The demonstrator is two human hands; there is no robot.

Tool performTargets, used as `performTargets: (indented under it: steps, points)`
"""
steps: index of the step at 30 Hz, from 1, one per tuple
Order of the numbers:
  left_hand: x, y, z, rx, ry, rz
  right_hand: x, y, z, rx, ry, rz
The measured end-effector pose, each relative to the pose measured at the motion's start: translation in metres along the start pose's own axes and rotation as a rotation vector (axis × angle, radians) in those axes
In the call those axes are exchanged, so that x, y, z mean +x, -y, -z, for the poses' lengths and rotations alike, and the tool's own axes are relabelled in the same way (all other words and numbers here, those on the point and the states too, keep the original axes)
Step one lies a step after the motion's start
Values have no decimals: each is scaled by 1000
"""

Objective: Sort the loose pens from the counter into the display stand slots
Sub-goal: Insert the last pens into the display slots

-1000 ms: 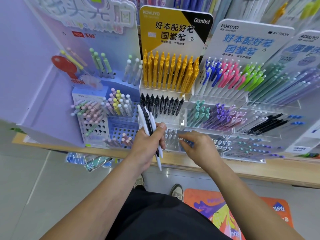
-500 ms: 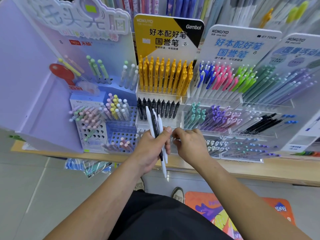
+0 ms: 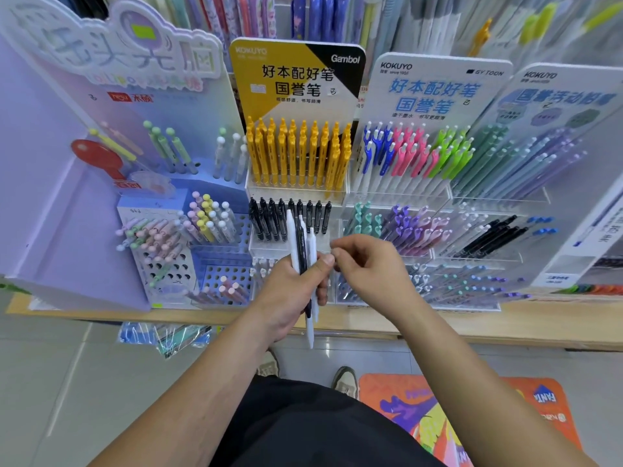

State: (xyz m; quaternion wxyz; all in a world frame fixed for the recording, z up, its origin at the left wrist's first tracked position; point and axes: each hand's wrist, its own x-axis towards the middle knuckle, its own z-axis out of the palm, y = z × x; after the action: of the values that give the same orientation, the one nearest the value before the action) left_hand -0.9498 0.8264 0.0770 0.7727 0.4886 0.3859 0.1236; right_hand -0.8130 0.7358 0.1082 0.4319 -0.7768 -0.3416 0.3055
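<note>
This is a shop that sells pens. A long wooden shelf [image 3: 556,326] holds many stands side by side. The yellow stand [image 3: 269,106] has a tall top with a brand name and printed words, and rows of yellow pens [image 3: 296,153] that all look the same stand in it. The white stand [image 3: 435,89] next to it has blue, pink and green pens [image 3: 414,153] sorted by colour. A purple stand [image 3: 50,197] on the left has soft-coloured pens [image 3: 155,230] stuck in round holes. More packs [image 3: 320,15] hang in rows behind the stands. The floor [image 3: 50,382] has grey tiles, and an orange mat [image 3: 499,392] with a drink name lies on it.
</note>
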Motion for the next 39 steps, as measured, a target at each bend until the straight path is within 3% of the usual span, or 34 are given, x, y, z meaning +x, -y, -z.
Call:
performTargets:
  steps: [2, 4, 6, 8, 13, 20, 24, 27, 30, 32, 35, 39]
  points:
    - [3, 0, -1, -5, -54, 13, 0, -4, 2, -209, 11, 92]
    - [5, 1, 2, -13, -105, 26, 1, -14, -3, -571, 41, 222]
    - [5, 5, 7, 16, -118, 30, 5, -29, -12, -796, 109, 222]
    - [3, 8, 8, 46, -115, 20, 8, -46, -19, -818, 126, 226]
    - [-3, 10, 11, 82, -114, 21, 12, -64, -23, -770, -11, 336]
    - [-6, 13, 13, 78, -121, 36, 14, -58, -26, -903, 18, 317]
    - [-7, 12, 12, 87, -104, 42, 10, -51, -20, -814, -8, 295]
    - [-6, 7, 9, 96, -31, 32, -2, -16, -10, -436, -103, 224]
    - [-6, -2, -1, 122, 61, 11, -1, 15, -3, 145, 167, -118]
    - [-6, -6, -7, 150, 91, -5, 2, 19, 1, 372, 245, -230]
    - [-8, -10, -10, 156, 80, -39, 2, 14, 6, 463, 166, -250]
    - [-6, -12, -14, 77, -17, -60, -2, 9, 10, 439, -80, -148]
